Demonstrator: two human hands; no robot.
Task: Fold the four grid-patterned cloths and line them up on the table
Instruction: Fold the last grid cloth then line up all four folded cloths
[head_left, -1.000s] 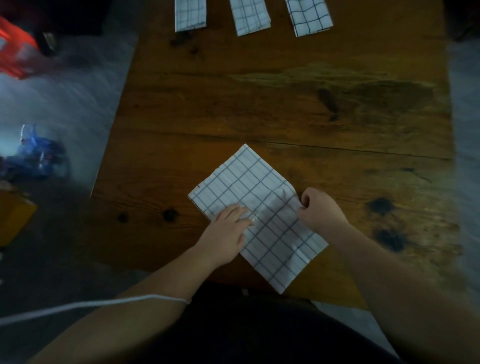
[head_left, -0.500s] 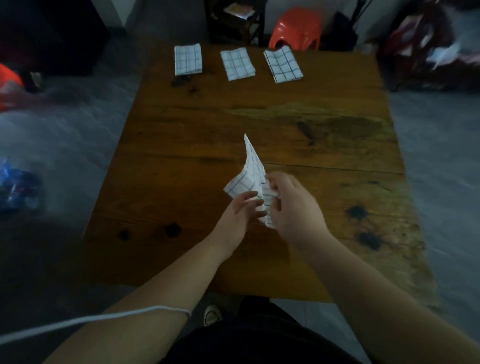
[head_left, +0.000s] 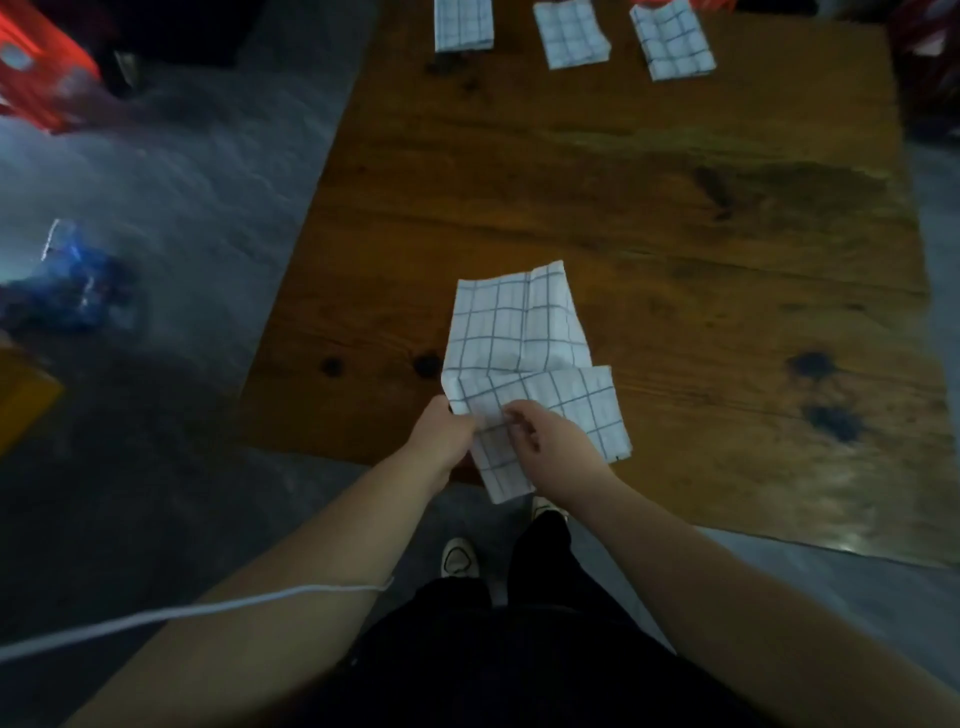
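we are holding the fourth cloth (head_left: 519, 332) above the near edge of the table (head_left: 675, 208). it is partly folded, its upper part spreading away from us and a lower flap hanging toward us. our left hand (head_left: 444, 434) is pinching its left corner, and our right hand (head_left: 550, 452) is pinching the fabric just beside it, fingers curled. three folded cloths (head_left: 571, 34) are lying in a row along the far edge.
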